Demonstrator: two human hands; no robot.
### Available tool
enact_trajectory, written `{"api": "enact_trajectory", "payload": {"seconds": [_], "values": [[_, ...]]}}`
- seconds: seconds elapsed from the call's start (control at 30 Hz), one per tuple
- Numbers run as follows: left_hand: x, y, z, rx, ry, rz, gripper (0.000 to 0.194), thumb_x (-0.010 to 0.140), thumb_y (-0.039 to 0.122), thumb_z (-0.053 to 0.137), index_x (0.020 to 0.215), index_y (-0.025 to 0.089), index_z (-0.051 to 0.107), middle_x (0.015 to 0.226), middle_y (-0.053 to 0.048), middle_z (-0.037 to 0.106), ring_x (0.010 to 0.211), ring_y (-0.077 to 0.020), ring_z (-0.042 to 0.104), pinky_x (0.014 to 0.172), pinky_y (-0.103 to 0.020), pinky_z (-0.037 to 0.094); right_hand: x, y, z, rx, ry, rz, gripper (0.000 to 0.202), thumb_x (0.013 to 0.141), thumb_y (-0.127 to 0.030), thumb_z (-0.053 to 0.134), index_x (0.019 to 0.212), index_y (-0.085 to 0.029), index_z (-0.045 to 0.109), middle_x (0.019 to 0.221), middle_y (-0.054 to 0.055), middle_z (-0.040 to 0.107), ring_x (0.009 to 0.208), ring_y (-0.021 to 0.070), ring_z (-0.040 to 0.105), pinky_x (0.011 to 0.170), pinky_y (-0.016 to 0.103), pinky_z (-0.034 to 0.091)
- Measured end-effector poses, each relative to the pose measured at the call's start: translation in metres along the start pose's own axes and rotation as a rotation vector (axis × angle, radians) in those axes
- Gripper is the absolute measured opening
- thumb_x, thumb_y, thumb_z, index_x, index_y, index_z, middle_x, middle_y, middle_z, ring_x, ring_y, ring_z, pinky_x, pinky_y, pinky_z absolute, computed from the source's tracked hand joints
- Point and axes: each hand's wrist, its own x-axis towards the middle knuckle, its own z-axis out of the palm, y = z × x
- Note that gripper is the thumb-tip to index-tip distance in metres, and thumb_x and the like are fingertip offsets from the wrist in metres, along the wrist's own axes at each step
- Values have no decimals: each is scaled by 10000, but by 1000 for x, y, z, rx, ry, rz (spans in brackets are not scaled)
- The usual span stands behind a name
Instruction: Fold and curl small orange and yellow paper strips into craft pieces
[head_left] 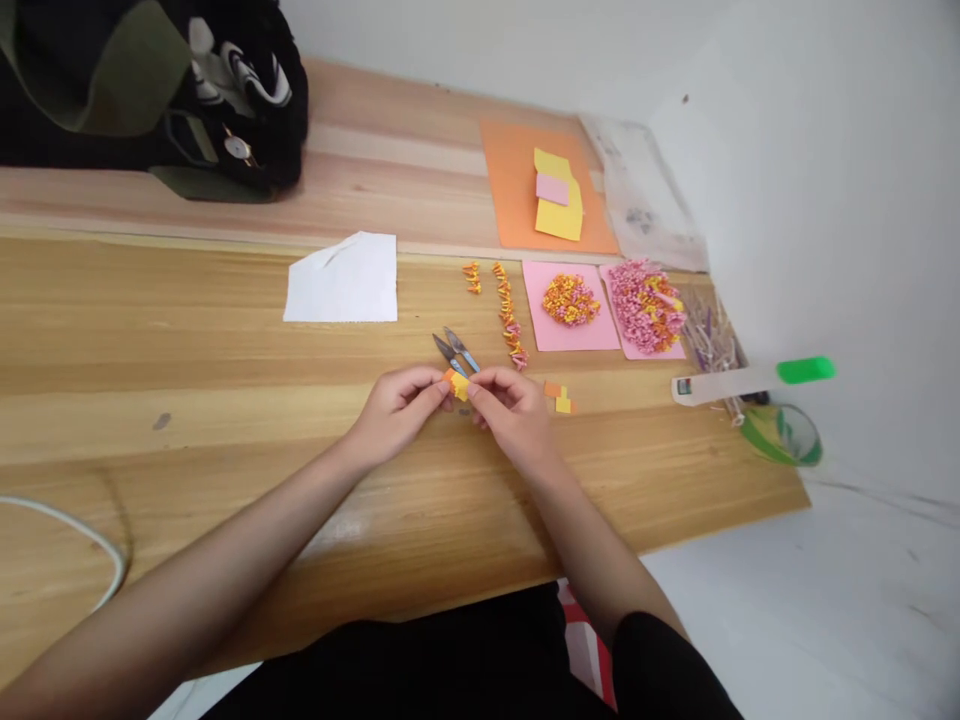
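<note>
Between my two hands is a small piece of yellow and orange paper (459,385), its edge looking notched or fringed. My left hand (405,405) pinches its left side with thumb and forefinger. At the right side, my right hand (512,408) pinches it the same way. Just beyond my fingertips lie thread snips (455,350), blades apart and pointing away from me. Small orange and yellow paper pieces (562,397) rest to the right of my right hand. A row of small orange and pink curled paper bits (507,315) runs up the table, with a shorter group (472,277) beside it.
Pink sheets (536,335) bear piles of curled bits (571,300). An orange sheet (510,210) with yellow and pink paper lies behind. White paper (345,285) is at left, a black bag (277,120) at back left. A green-ended strip (750,382) and a cup (784,435) are at right.
</note>
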Motion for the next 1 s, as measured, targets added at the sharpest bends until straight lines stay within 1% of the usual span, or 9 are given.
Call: {"api": "enact_trajectory", "payload": {"seconds": [0.13, 0.27, 0.4, 0.5, 0.63, 0.8, 1.0], "values": [[0, 4, -2, 2, -69, -17, 273, 774, 311, 568, 539, 175, 601, 546, -2, 597, 549, -126, 521, 568, -245, 413, -2, -1, 0, -28, -52, -13, 209, 725, -397, 647, 689, -194, 612, 559, -35, 558, 481, 92, 480, 469, 228, 398], [0, 5, -2, -37, -75, -32, 265, 757, 317, 571, 532, 179, 598, 529, 0, 584, 539, -128, 510, 565, -249, 412, -2, -1, 0, -44, -81, 0, 225, 710, -398, 662, 640, -194, 597, 547, -33, 551, 491, 92, 481, 480, 227, 401], [0, 5, -2, -106, -54, -29, 266, 766, 354, 586, 567, 180, 608, 556, -8, 587, 562, -138, 515, 586, -260, 428, -2, -1, -1, -13, -47, 16, 236, 707, -414, 680, 654, -192, 620, 512, -39, 538, 465, 90, 473, 458, 219, 390], [0, 6, -2, -71, -84, -15, 300, 773, 391, 602, 558, 182, 606, 556, -9, 579, 563, -140, 505, 579, -262, 417, -1, 0, -1, -1, -9, 46, 264, 696, -447, 695, 661, -195, 622, 500, -39, 540, 447, 93, 477, 438, 219, 398], [1, 5, -2, -33, -102, 3, 346, 791, 430, 602, 548, 184, 596, 558, -11, 578, 561, -139, 499, 567, -261, 405, -2, 1, -1, -25, 0, 46, 266, 711, -454, 681, 669, -198, 617, 505, -39, 547, 446, 97, 497, 445, 224, 425], [0, 4, -1, -21, -97, -6, 313, 784, 403, 609, 570, 176, 591, 544, -2, 549, 532, -126, 464, 525, -250, 367, -2, 0, -1, -20, 4, 31, 234, 722, -416, 682, 673, -195, 621, 518, -34, 570, 445, 94, 503, 442, 218, 428], [0, 3, -1, -3, -115, -4, 284, 775, 377, 590, 575, 178, 570, 535, 7, 524, 522, -119, 434, 505, -242, 350, -3, -1, 0, -40, 6, 30, 245, 711, -431, 682, 669, -197, 624, 511, -35, 557, 454, 98, 501, 447, 224, 425]]}}
